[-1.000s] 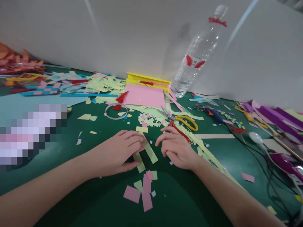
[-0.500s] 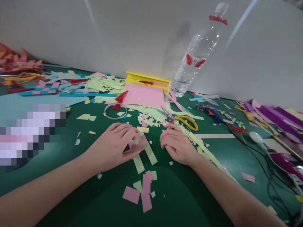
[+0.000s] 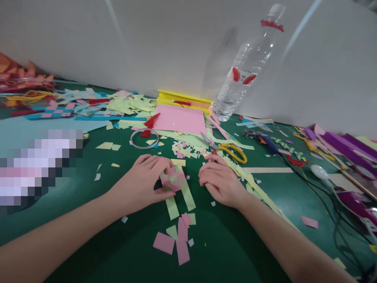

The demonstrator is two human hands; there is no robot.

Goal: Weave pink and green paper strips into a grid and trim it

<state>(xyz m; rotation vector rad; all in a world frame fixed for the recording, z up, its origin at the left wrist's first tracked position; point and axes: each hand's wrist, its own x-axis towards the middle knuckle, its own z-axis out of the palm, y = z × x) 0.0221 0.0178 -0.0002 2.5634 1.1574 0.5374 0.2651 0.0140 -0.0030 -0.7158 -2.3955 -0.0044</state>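
Note:
My left hand lies on the green table, its fingertips and thumb pinching the left edge of a small woven piece of pink and light green paper strips. Two green strips trail from the weave toward me. My right hand rests on the table just right of the weave with fingers curled and pressed together; nothing shows in them. Loose pink and green paper scraps lie in front of both hands.
Yellow-handled scissors lie behind my right hand. A pink sheet, a tape ring and a leaning clear water bottle stand farther back. Paper strips cover the far left; purple strips, cables and a white object fill the right.
My left hand has drawn back to the left, uncovering the pink and green weave it was lying over. My right hand moved slightly back and curled tighter.

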